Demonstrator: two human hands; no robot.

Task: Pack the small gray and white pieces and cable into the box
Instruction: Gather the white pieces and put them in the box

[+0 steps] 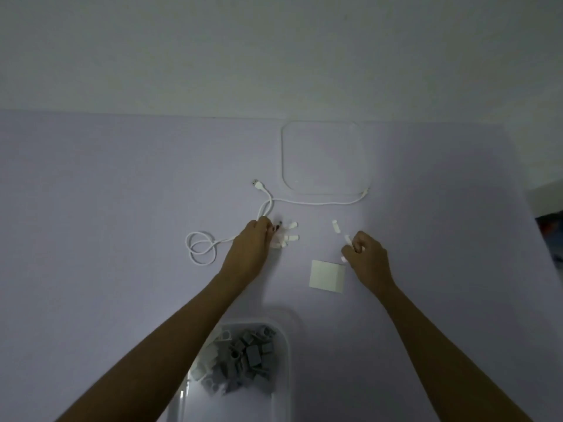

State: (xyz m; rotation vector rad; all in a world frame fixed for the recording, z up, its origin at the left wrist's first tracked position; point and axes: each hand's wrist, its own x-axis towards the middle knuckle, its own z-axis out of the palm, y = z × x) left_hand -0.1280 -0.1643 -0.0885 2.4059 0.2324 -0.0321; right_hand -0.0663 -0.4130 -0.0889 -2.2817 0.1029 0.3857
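A clear, square lid [323, 158] with rounded corners lies flat near the far edge of the table [122, 193], and a pale square card [326, 276] lies just inside the right hand's wrist, nearer the middle. Nothing stands between the hands and the box.

The box [285, 360] is a clear plastic tub at the near edge of the table, open, holding a heap of small gray pieces [243, 357]; the left forearm crosses over its left side. The white cable [316, 203] runs from a plug end beside the lid's near right corner, leftward to a USB plug [259, 184], then down under the left hand to a loose coil toward the left. A cluster of small white pieces [289, 236] lies mid-table, touching the left hand's fingertips; one more white piece [335, 226] lies apart, just beyond the right hand.

The left hand [253, 245] has its fingers curled down over the cluster and the cable; whether it actually grips either cannot be told. The right hand [365, 254] is curled round several white pieces, one sticking out above the knuckles.

The table is covered in plain lilac; behind it rises a bare pale wall [274, 56]. The light is dim.
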